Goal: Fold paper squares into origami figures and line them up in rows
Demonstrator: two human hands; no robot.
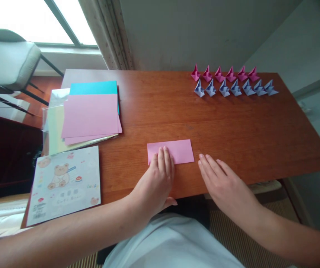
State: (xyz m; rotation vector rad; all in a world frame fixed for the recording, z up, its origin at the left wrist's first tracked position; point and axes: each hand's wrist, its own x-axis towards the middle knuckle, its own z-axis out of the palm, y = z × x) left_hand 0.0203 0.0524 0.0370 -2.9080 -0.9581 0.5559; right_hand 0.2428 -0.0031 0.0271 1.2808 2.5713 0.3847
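A pink sheet of paper, folded into a long rectangle, lies flat near the table's front edge. My left hand presses on its left half with the fingers laid out flat and the thumb apart, covering part of the lower edge. Just to the right of the paper, my right hand rests at the table's edge, fingers stretched out and holding nothing. A small gap separates its fingertips from the paper.
Several pink folded paper figures stand in a row at the back right, before a row of pale blue ones. Pink sheets lie stacked at the left, above a bear-printed pad. A chair stands beyond the table.
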